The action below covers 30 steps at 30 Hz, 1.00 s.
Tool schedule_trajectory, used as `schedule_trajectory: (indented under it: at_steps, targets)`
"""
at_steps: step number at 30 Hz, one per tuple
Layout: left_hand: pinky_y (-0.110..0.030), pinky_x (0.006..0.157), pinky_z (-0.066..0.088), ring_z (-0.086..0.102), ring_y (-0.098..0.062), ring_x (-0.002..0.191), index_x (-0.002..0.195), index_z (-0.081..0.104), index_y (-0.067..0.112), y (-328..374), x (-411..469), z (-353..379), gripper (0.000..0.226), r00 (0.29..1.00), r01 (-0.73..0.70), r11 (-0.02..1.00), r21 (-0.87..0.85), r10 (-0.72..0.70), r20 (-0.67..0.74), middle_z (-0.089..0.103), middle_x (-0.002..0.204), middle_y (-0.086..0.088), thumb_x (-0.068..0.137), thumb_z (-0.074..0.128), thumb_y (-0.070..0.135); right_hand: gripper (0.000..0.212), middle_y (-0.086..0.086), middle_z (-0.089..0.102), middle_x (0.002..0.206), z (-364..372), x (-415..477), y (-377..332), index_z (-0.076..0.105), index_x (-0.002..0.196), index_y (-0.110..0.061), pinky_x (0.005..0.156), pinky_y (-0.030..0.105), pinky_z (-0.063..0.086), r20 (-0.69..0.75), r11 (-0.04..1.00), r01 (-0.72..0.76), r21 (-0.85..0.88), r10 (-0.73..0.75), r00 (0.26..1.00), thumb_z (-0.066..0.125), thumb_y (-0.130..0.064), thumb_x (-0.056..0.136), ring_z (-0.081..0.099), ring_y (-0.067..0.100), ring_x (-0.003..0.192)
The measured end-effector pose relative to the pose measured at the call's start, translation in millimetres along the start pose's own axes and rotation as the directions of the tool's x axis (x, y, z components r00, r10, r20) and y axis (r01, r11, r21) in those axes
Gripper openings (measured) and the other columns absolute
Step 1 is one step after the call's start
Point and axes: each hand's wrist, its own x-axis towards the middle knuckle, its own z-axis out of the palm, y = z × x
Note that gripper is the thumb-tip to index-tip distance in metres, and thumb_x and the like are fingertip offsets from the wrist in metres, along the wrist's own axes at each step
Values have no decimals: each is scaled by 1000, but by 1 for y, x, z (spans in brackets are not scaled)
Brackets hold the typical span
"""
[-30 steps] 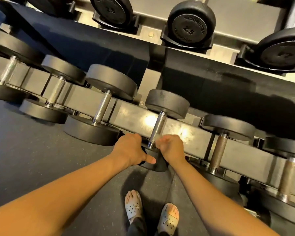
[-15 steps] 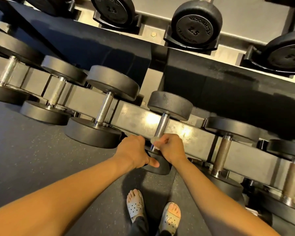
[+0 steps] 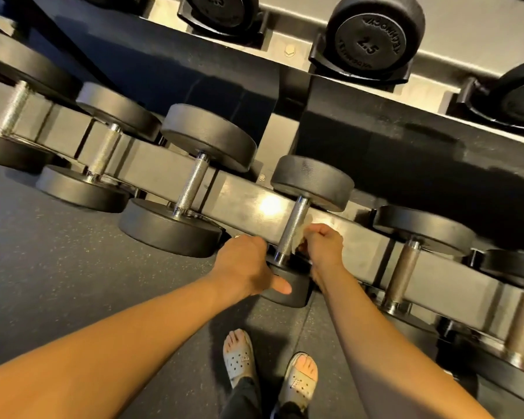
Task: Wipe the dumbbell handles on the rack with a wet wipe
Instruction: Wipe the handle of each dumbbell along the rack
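- The dumbbell rack point(image 3: 248, 207) runs slantwise across the view. Neighbouring dumbbells point(image 3: 208, 137) sit close side by side along its lower rail, with narrow gaps between their heads.
- Dark speckled rubber floor point(image 3: 58, 267) lies open in front of the rail, down to the person's sandals point(image 3: 238, 358).
- The dumbbell point(image 3: 312, 182) being wiped sits mid-rail. The left hand point(image 3: 242, 267) grips its near head, thumb across the face.
- The right hand point(image 3: 324, 249) pinches the wet wipe point(image 3: 300, 237) against the lower right side of the handle point(image 3: 295, 219).
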Motion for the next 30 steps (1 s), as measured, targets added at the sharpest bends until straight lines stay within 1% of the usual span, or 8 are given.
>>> schedule_trajectory:
  at_steps: [5, 9, 14, 17, 20, 26, 28, 30]
  targets:
    - [-30, 65, 39, 52, -19, 73, 67, 29, 20, -5, 0, 5, 76, 994, -92, 995, 28, 93, -62, 50, 72, -2, 65, 75, 80, 26, 7, 59, 68, -10, -7, 20, 63, 71, -5, 52, 19, 46, 188, 920, 119, -374, -50, 981, 53, 16, 82, 54, 18, 64]
    - [-30, 61, 44, 65, -20, 76, 70, 43, 15, -6, 0, 4, 74, 992, -100, 995, 23, 102, -70, 55, 68, -4, 65, 75, 82, 22, 5, 63, 69, -11, -1, 18, 66, 72, -7, 61, 25, 45, 327, 738, 250, -627, -42, 944, 57, 11, 80, 57, 19, 68]
    - [-28, 57, 46, 52, -12, 59, 71, 48, 17, -3, -7, -1, 68, 997, -51, 999, 9, 51, -52, 55, 66, 2, 65, 79, 77, 14, 9, 66, 77, -13, -2, 4, 72, 83, -3, 59, 26, 42, 360, 575, 273, -772, 41, 932, 59, 0, 82, 61, 22, 75]
    - [-33, 75, 55, 63, -17, 84, 103, 64, 17, -12, -12, 3, 73, 994, -83, 996, -22, 82, -66, 68, 98, -2, 68, 73, 80, 18, 7, 65, 72, -9, -20, -5, 71, 76, -6, 62, 27, 44, 327, 654, 248, -715, 0, 945, 57, 4, 83, 60, 22, 72]
    - [-35, 88, 52, 62, -21, 111, 132, 59, 22, -30, -22, -3, 77, 983, -128, 988, -82, 116, -144, 64, 123, 0, 78, 66, 76, 26, 10, 63, 66, 8, -40, -18, 67, 72, -9, 63, 30, 49, 311, 804, 208, -556, -31, 950, 55, 10, 85, 60, 23, 64]
    - [-38, 81, 50, 61, -22, 91, 102, 70, 22, -115, -35, -45, 25, 825, -177, 981, -85, 101, -555, 64, 95, 2, 94, 58, 42, 18, 13, 64, 65, 73, -60, -39, 63, 88, -5, 47, 25, 49, 328, 878, 183, -442, -32, 944, 53, 9, 93, 62, 22, 56]
    - [-39, 78, 46, 57, -23, 88, 96, 68, 21, -145, -31, -47, 17, 751, -60, 986, -156, -59, -657, 61, 91, 2, 93, 62, 37, 19, 16, 65, 72, 95, -65, -39, 62, 85, -8, 49, 25, 50, 363, 879, 213, -428, -49, 931, 53, 5, 95, 63, 24, 59]
    - [-42, 84, 46, 54, -24, 96, 106, 68, 20, -166, -24, -47, 23, 697, 77, 928, -364, -311, -646, 61, 100, -2, 94, 62, 39, 23, 18, 67, 78, 116, -68, -36, 61, 83, -17, 55, 31, 54, 382, 871, 278, -405, -115, 917, 53, 1, 95, 64, 27, 64]
